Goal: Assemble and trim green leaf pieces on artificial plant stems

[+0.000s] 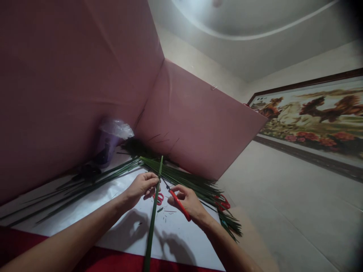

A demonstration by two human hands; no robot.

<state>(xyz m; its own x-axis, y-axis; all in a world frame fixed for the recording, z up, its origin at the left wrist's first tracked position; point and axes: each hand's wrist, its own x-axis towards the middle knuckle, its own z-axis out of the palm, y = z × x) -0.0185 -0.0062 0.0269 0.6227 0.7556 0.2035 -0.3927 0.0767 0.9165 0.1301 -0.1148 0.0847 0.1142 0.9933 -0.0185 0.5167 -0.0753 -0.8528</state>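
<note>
My left hand point(141, 187) pinches a long green leaf strip point(153, 219) near its upper part; the strip runs from the table's near edge up toward the pink backdrop. My right hand point(188, 201) is closed round red-handled scissors point(179, 204), whose blades point up-left and meet the strip just beside my left fingertips. Both hands hover over a white sheet point(119, 215) on the table. Small green offcuts lie on the sheet below the hands.
Bundles of long green leaf strips point(195, 185) fan out left and right behind the hands. A purple cup with a plastic bag point(109, 141) stands in the corner of the pink backdrop point(184, 117). Another red-handled tool point(222, 204) lies among the leaves. A framed painting point(312, 113) hangs at right.
</note>
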